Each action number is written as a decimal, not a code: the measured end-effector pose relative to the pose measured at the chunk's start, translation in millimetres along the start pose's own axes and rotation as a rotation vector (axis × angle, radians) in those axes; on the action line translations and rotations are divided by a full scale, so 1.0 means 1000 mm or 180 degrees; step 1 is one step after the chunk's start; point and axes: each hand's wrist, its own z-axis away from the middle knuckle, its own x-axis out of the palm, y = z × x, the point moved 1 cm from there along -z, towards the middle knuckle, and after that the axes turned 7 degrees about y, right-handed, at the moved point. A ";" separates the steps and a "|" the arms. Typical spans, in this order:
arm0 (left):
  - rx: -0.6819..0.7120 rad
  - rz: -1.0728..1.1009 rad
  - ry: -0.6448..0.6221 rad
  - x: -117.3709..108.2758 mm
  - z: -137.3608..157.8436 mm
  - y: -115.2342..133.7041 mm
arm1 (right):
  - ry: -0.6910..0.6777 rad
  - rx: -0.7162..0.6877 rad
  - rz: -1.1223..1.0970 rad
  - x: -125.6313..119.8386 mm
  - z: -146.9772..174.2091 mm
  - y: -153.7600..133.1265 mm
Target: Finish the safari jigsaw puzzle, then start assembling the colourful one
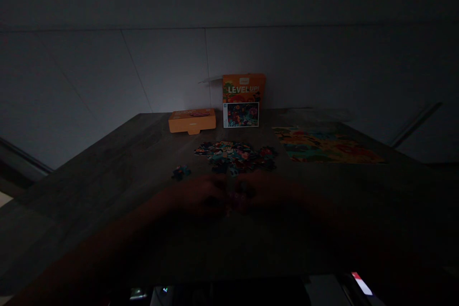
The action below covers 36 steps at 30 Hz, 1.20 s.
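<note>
In dim light, my left hand [204, 194] and my right hand [267, 190] meet just in front of a heap of jigsaw puzzle pieces [233, 152]. Both have their fingers bent inward. Between the fingertips are dark puzzle pieces [236, 197] with purple and pale patches; their outlines and number are too dark to make out. Left of the heap, a couple of joined or touching blue and dark pieces [181, 172] lie apart on the table. My fingers are partly lost in shadow.
On the grey table [107, 162], an orange box [192, 122] lies at the back left. Behind the heap stands an orange "LEVEL UP!" box [244, 87] with a picture card [242, 115] against its front. A colourful flat puzzle or sheet [328, 146] lies to the right. A wall [168, 67] rises behind.
</note>
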 end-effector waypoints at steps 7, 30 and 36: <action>0.0000 -0.0110 -0.0069 0.000 0.001 -0.003 | 0.0091 -0.0298 -0.0008 0.003 -0.001 0.000; 0.0092 0.0151 -0.0186 0.002 0.003 -0.009 | 0.0047 -0.0557 -0.0078 0.002 0.000 -0.003; 0.0180 0.0301 -0.0172 0.004 0.004 -0.011 | 0.0063 -0.0618 -0.0049 0.005 -0.001 -0.002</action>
